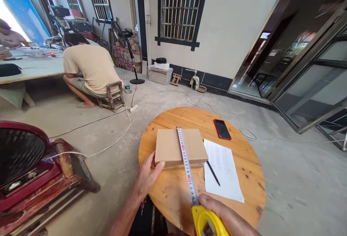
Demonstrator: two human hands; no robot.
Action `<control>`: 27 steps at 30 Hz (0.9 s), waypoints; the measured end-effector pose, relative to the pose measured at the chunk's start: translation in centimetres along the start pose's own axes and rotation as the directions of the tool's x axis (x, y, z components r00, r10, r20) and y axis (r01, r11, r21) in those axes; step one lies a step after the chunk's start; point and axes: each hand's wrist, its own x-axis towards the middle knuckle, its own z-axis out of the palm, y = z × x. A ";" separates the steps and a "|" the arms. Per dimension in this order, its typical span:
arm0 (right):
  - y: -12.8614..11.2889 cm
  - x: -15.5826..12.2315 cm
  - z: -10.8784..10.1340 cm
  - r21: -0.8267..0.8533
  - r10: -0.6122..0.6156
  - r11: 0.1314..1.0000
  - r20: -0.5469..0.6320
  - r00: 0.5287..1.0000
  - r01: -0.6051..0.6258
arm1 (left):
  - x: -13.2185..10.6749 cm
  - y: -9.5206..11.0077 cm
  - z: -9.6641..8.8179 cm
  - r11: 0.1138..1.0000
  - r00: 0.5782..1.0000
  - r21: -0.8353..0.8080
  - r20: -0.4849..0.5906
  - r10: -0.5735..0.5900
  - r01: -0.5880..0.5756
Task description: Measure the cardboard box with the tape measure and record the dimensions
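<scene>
A closed brown cardboard box [169, 145] lies flat on the round wooden table [244, 160]. My left hand [148, 174] grips its near left corner, thumb on the front edge and fingers along the side. In my right hand [217, 207] is a yellow tape measure [207, 221], held at the table's near edge. Its silver blade [186, 163] runs out across the top of the box, with the end hook at the far edge. To the right of the box lie a printed white paper sheet [223, 174] and a black pen [213, 172].
A phone [222, 129] with a red edge rests at the table's far right. On the left stands a dark red fan heater-like appliance [24, 163] on a wooden frame. A person [89, 66] sits on a small chair at another table [40, 66]. Cables [116, 138] cross the floor.
</scene>
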 end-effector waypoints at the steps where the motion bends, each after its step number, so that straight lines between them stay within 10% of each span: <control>1: 0.1 0.2 0.2 0.005 -0.003 1.000 -0.003 1.000 0.003 | 0.0 0.1 0.0 1.000 1.000 0.021 -0.002 0.005 -0.005; 27: -0.2 -0.2 2.1 -0.059 0.040 0.997 -0.138 0.990 -0.048 | 0.1 0.0 0.3 0.996 0.998 0.086 -0.046 0.034 -0.030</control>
